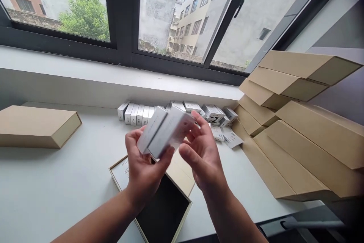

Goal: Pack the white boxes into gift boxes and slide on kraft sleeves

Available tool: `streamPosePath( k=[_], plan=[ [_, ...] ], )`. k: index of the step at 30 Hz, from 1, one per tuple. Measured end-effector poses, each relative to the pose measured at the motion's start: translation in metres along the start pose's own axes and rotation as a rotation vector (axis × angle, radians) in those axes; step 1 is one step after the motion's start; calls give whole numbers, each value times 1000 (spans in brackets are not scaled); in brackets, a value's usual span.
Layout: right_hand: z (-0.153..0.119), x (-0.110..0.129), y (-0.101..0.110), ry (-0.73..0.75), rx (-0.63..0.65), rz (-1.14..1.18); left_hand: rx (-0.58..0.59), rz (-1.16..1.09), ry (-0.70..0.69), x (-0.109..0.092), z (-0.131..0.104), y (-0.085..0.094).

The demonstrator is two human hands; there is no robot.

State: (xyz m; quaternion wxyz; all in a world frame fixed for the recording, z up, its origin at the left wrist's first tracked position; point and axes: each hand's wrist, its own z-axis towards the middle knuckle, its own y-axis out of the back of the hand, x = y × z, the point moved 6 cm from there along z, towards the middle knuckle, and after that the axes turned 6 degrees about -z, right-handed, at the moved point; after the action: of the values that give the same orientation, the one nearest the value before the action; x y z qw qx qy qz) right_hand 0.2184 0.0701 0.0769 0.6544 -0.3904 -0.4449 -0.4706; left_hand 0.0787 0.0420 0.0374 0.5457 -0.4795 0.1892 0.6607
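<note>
My left hand (pixel 145 171) is closed around two small white boxes (pixel 167 129), held side by side and tilted above the table. Its thumb presses on the lower end of the nearer box. At their right end is my right hand (pixel 203 155), thumb and fingers apart; whether its fingertips touch the box I cannot tell. Below both hands lies an open tan-edged box (pixel 184 210) with a black interior, partly hidden by my left arm. A white printed sheet (pixel 121 173) shows in its left corner.
Behind my hands, a row of small white boxes (pixel 136 114) stands along the sill wall, with several more heaped (pixel 213 112) to its right. Large tan boxes (pixel 301 148) are stacked at the right. Another closed tan box (pixel 36 125) lies at left.
</note>
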Motion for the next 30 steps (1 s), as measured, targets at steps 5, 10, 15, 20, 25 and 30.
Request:
streamPosePath(
  k=[5, 10, 15, 20, 25, 30],
  plan=[
    [2, -20, -26, -208, 154, 230, 65, 468, -648, -13, -26, 10],
    [-3, -32, -36, -218, 325, 362, 288, 622, -769, -34, -38, 6],
    [-8, -33, -24, -241, 291, 351, 529, 587, -579, -53, -32, 13],
    [-15, -40, -24, -316, 309, 344, 598, 548, -296, -40, -14, 30],
    [-24, -53, -38, -370, 373, 409, 395, 61, 84, -17, -2, 44],
    [-18, -58, -35, -375, 154, 459, 104, -337, 378, -7, 4, 44]
  ],
)
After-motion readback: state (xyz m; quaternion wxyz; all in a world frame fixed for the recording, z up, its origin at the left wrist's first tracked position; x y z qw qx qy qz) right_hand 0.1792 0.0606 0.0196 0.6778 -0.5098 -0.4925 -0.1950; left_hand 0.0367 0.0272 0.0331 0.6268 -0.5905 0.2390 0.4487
